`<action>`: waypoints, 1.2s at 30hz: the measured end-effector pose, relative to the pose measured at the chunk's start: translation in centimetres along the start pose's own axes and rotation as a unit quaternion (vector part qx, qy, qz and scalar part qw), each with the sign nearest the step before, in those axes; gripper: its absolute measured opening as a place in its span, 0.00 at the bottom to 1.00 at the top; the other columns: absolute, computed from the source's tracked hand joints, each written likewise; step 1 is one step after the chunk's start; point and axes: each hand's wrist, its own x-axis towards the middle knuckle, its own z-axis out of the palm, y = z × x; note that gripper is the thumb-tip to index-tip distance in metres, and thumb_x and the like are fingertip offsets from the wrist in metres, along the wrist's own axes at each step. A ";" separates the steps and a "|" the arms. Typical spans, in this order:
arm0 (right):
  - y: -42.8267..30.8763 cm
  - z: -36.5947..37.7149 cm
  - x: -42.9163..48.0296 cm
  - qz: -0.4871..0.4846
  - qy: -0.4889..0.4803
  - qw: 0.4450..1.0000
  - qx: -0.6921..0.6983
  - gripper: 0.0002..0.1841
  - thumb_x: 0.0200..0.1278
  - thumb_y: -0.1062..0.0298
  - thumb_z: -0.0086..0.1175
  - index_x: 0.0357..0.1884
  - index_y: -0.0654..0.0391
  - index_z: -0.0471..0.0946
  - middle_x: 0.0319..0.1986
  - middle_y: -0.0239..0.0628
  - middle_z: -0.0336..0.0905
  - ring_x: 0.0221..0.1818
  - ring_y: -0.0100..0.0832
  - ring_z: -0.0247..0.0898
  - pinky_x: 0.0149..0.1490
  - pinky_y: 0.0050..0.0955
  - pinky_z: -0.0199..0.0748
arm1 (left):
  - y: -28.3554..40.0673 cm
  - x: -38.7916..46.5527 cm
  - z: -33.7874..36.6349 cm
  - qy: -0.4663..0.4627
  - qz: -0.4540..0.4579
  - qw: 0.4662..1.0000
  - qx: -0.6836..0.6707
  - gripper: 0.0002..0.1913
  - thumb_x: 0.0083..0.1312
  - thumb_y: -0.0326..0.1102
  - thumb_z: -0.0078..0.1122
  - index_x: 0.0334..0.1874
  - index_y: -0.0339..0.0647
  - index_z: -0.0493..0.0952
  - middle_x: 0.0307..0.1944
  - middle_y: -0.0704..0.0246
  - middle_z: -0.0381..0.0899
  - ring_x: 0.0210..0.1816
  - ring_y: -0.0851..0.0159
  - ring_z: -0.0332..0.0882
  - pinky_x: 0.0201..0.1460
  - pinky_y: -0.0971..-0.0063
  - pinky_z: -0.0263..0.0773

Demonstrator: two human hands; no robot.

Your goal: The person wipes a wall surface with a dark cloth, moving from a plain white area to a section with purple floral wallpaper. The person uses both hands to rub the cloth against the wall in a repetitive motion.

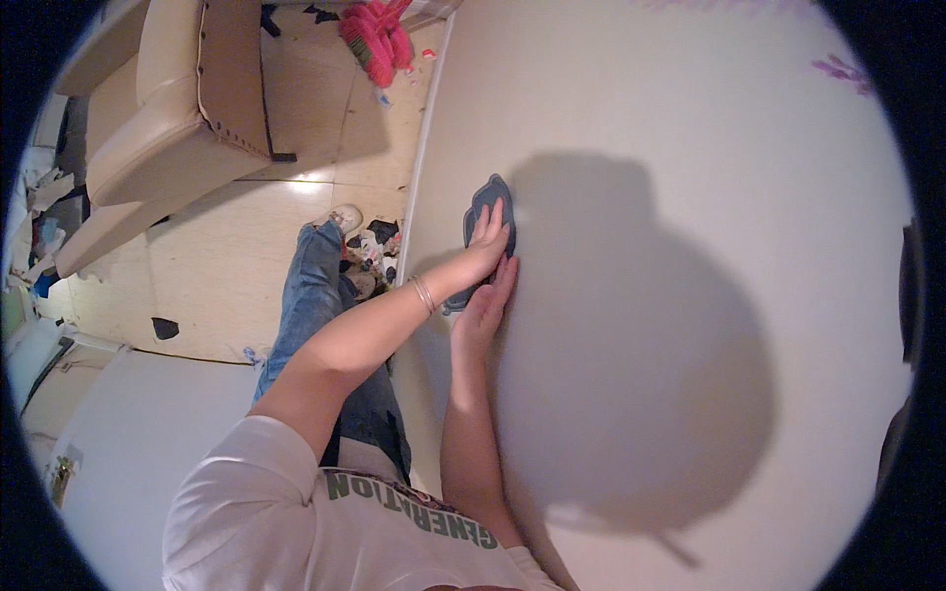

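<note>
A flat blue-grey piece with a wavy, lobed outline [480, 203] lies against the pale wall [591, 96]. Its material is hard to tell. My left hand [489, 240] is laid over it, fingers stretched along its surface, with thin bangles on the wrist. Just below, my right hand [484, 306] reaches up against the lower part of the piece, its fingertips by the heel of the left hand. Together they hold it to the wall. The hands cover the middle of the piece, and its lower corner shows left of my right hand.
A beige leather armchair [159, 140] stands on the tiled floor at left. A pink broom head [377, 44] and scattered scraps [373, 247] lie along the skirting. A black scrap [165, 328] is on the tiles. At lower left is a white door [148, 428].
</note>
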 end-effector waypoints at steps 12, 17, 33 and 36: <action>-11.5 -2.2 5.1 -0.179 0.084 0.976 0.086 0.49 0.72 0.29 0.35 0.77 0.66 0.47 0.76 0.53 0.46 0.77 0.47 0.46 0.78 0.44 0.42 | 24.1 -3.8 -0.9 -0.026 0.355 0.918 0.177 0.38 0.74 0.58 0.42 0.82 0.57 0.41 0.80 0.43 0.26 0.79 0.34 0.25 0.76 0.37 0.33; -6.1 -1.1 7.0 -0.066 -0.024 0.997 0.025 0.46 0.75 0.34 0.34 0.76 0.69 0.50 0.75 0.54 0.50 0.77 0.44 0.47 0.78 0.40 0.42 | 14.9 3.6 -2.1 0.013 0.185 0.980 0.072 0.41 0.74 0.60 0.42 0.82 0.50 0.41 0.80 0.46 0.26 0.80 0.38 0.23 0.80 0.49 0.31; -17.6 1.3 17.1 -0.126 0.018 0.980 -0.151 0.39 0.67 0.62 0.42 0.76 0.71 0.47 0.74 0.61 0.49 0.77 0.52 0.46 0.78 0.42 0.42 | 30.6 9.4 -5.5 -0.031 0.301 0.944 0.132 0.35 0.77 0.59 0.28 0.82 0.55 0.42 0.80 0.45 0.25 0.79 0.32 0.24 0.77 0.41 0.31; -23.5 0.6 19.3 -0.230 0.082 0.956 -0.164 0.44 0.74 0.43 0.39 0.76 0.71 0.46 0.75 0.57 0.49 0.78 0.47 0.46 0.78 0.42 0.43 | 37.9 7.8 -6.0 -0.053 0.401 0.907 0.112 0.29 0.79 0.53 0.29 0.81 0.59 0.51 0.81 0.48 0.27 0.79 0.32 0.26 0.77 0.41 0.31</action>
